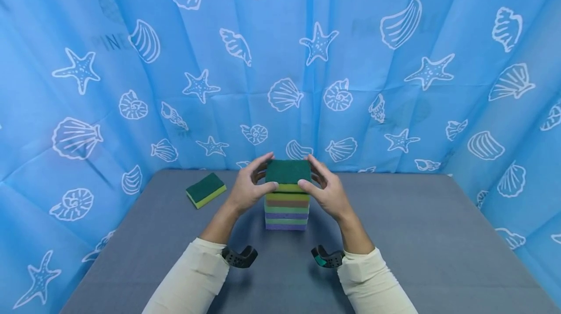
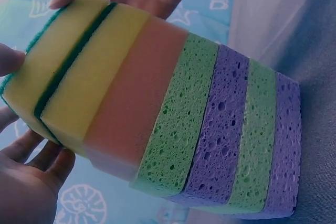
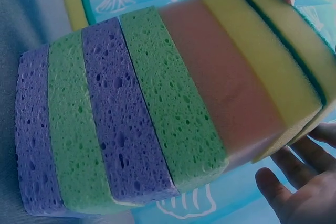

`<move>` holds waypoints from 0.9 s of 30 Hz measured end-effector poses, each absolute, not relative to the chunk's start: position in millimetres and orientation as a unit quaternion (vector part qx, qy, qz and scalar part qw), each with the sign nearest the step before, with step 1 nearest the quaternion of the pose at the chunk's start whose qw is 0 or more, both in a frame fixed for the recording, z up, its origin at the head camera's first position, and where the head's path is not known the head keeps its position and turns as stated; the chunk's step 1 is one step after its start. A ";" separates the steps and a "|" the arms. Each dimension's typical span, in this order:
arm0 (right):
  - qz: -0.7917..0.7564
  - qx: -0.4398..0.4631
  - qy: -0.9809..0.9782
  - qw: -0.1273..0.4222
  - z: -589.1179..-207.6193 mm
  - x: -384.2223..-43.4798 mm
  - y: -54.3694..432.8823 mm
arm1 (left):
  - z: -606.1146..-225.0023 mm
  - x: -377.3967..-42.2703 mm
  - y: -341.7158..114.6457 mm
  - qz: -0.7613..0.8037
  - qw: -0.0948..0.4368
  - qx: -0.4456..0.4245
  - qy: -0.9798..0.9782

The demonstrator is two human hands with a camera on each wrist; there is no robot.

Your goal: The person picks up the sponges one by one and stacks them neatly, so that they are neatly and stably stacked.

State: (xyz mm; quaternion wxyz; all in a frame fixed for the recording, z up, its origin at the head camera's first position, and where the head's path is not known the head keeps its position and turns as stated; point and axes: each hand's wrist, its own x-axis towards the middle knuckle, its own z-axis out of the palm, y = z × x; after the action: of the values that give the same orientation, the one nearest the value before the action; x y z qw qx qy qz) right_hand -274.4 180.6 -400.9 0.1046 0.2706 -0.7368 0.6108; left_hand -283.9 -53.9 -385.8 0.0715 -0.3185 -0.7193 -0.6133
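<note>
A stack of sponges stands on the table: purple and green porous cellulose sponges (image 2: 220,124) alternate at the bottom, with a pinkish-orange sponge (image 3: 220,77) above them. Over that lie two yellow scrub sponges with dark green scouring faces, the upper scrub sponge (image 1: 287,172) green side up. My left hand (image 1: 250,185) holds this top sponge from its left, thumb at the near corner, fingers along the side. From the right my right hand (image 1: 326,190) holds it the same way. The upper layers sit slightly offset from each other in the wrist views.
Another yellow-and-green scrub sponge (image 1: 206,190) lies apart on the grey table (image 1: 416,236), left of the stack, green face up. A blue shell-print curtain (image 1: 280,61) hangs behind the table and along its sides. Dark bands (image 1: 240,257) are on both wrists.
</note>
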 end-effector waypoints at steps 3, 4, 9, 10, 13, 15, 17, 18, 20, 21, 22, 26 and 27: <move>0.604 0.268 -0.744 0.098 -393.1 -268.9 179.3 | -385.0 -283.2 -53.8 -0.618 0.070 -0.318 -0.716; 0.603 0.268 -0.745 0.098 -389.1 -265.9 178.5 | -380.9 -280.0 -53.5 -0.619 0.069 -0.316 -0.716; 0.603 0.273 -0.743 0.097 -384.8 -262.4 178.0 | -374.2 -274.8 -57.3 -0.632 0.081 -0.305 -0.708; 0.604 0.272 -0.743 0.097 -388.2 -264.9 178.9 | -373.2 -274.8 -59.0 -0.635 0.088 -0.302 -0.705; 0.607 0.270 -0.741 0.098 -399.5 -273.7 181.9 | -376.3 -280.7 -66.7 -0.647 0.114 -0.288 -0.697; 0.608 0.269 -0.741 0.097 -399.2 -273.5 182.1 | -373.8 -282.0 -73.0 -0.650 0.141 -0.271 -0.696; 0.608 0.268 -0.741 0.096 -399.2 -273.4 182.3 | -373.7 -284.6 -81.7 -0.646 0.173 -0.246 -0.701; 0.605 0.267 -0.744 0.096 -399.1 -273.1 182.3 | -374.4 -286.3 -86.7 -0.643 0.191 -0.232 -0.704; 0.602 0.265 -0.747 0.095 -399.3 -272.7 182.4 | -376.2 -289.9 -97.4 -0.642 0.222 -0.204 -0.705; 0.601 0.265 -0.748 0.095 -399.4 -272.6 182.4 | -377.2 -291.4 -103.2 -0.641 0.238 -0.189 -0.705; 0.601 0.263 -0.749 0.095 -399.8 -272.5 182.5 | -377.9 -292.2 -108.8 -0.638 0.252 -0.173 -0.707; 0.602 0.265 -0.747 0.094 -400.9 -272.6 182.3 | -375.9 -288.9 -128.0 -0.621 0.299 -0.111 -0.716; 0.602 0.265 -0.747 0.093 -401.3 -272.8 182.3 | -375.4 -287.3 -132.2 -0.615 0.307 -0.095 -0.720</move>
State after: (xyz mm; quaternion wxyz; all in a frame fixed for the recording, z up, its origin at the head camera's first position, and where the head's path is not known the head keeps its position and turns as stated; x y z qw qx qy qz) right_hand -272.8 182.3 -401.3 0.0932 0.2650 -0.7474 0.6021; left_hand -287.3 -132.2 -375.4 0.3068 -0.0953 -0.7204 -0.6147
